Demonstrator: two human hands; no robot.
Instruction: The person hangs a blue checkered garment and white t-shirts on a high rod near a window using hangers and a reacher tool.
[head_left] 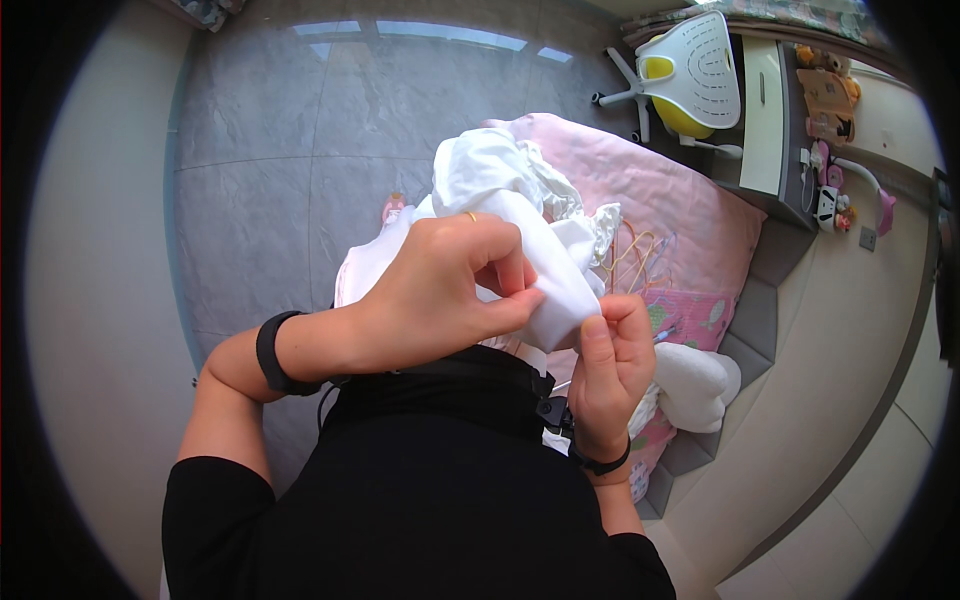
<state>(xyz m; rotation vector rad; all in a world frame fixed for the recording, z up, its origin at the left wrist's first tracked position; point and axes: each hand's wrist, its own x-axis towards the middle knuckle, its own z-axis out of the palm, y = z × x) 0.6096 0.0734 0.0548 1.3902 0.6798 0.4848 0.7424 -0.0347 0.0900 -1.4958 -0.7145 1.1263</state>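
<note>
A white cloth (pixel 560 260) with ruffled edging is bunched up in front of my body. My left hand (pixel 455 285) is closed in a pinch on it, thumb against the curled fingers near its middle. At a lower corner of the same cloth, my right hand (pixel 612 370) grips the edge between thumb and fingers. A smooth stretch of fabric spans the short gap between both hands. The ruffled part (pixel 575 195) lies heaped beyond them on the bed's near corner. What kind of piece the cloth is, I cannot tell.
The pink-covered bed (pixel 680 190) carries yellow and orange wire hangers (pixel 638 255) and a white plush object (pixel 690 385) to my right. A white and yellow swivel chair (pixel 695 75) stands by a cabinet (pixel 762 115) at the far right. Grey tiles (pixel 260 210) cover the floor at left.
</note>
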